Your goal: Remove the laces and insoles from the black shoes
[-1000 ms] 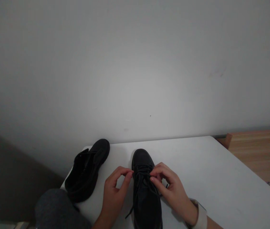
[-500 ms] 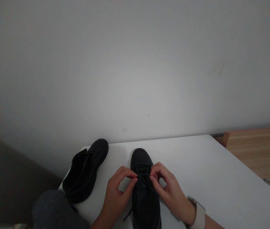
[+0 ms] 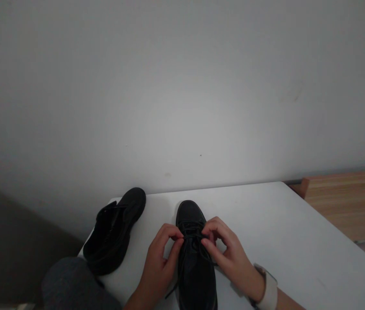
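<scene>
Low centre of frame: black shoe (image 3: 195, 267) stands upright on the white worktop (image 3: 282, 241), toe pointing away toward the wall (image 3: 182, 86), with the left hand (image 3: 161, 262) and right hand (image 3: 229, 254) on either side of its lacing. Each hand has thumb and forefinger pinched together on the black lace (image 3: 193, 236) stretched across the tongue. A second black shoe (image 3: 114, 232) lies tilted at the worktop's left edge, apart from both hands; a pale watch band (image 3: 270, 290) sits on the right wrist.
</scene>
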Demonstrator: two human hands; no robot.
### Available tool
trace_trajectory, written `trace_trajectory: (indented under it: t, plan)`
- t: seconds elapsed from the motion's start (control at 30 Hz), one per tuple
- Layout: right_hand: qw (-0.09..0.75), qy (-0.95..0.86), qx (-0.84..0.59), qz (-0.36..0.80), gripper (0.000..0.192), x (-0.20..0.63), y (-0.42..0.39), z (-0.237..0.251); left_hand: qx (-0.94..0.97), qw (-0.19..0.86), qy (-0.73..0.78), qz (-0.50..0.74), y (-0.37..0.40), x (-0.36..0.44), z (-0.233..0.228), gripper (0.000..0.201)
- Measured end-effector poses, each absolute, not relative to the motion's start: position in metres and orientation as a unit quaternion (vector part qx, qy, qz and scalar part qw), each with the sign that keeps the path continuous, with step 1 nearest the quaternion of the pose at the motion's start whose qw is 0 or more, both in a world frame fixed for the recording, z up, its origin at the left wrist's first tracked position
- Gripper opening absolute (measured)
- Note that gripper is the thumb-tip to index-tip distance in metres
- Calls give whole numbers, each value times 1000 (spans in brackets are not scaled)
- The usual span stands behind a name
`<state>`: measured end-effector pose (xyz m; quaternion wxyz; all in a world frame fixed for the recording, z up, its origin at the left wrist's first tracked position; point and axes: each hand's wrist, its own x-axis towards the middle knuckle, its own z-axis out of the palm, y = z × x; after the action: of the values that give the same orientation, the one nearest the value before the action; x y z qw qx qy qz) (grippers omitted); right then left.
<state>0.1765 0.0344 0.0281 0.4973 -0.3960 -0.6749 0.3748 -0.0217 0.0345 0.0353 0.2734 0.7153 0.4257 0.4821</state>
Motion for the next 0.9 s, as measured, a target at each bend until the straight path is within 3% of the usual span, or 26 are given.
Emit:
trace_trajectory:
  t: [0.73,0.9]
  plan:
    - [501,-681,-386,369,13,173,32,24,725,228,449,470,36,-21,27,12]
    - [489,-672,-407,380,13,174,30,26,710,260,460,466,33,-21,28,10]
